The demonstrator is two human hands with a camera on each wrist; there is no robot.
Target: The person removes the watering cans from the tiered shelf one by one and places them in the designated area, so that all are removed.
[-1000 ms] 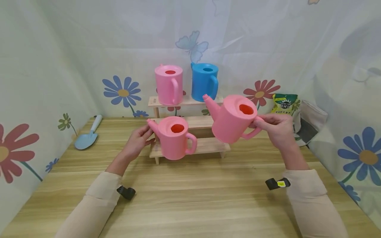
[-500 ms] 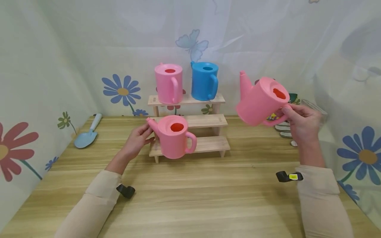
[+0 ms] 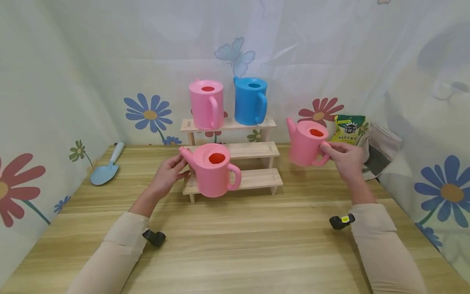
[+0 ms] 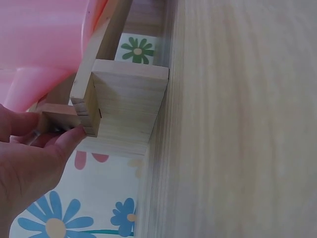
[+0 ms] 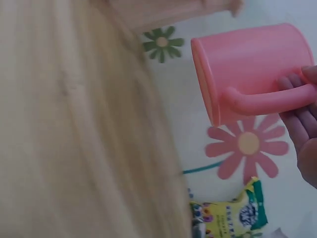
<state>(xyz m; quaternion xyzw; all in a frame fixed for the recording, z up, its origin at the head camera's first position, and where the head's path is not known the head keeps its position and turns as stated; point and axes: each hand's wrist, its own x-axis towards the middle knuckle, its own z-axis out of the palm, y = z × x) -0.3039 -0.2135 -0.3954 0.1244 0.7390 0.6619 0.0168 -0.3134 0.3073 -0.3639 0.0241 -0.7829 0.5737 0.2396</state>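
My right hand pinches the handle of a pink watering can, which hangs in the air right of the wooden stepped stand, its spout pointing up and left. That handle shows close up in the right wrist view, with the can's body. A second pink watering can stands on the lowest step, spout to the left. Beside that spout, my left hand grips the left end of the stand; the left wrist view shows its fingertips against the board ends.
On the top step stand a lighter pink watering can and a blue watering can. A light blue trowel lies at the left. Behind my right hand are a green and yellow bag and a grey-white cloth item.
My right hand carried the pink watering can right and up, then lowered it and brought it back a little left. My left hand and the other cans stay where they were.
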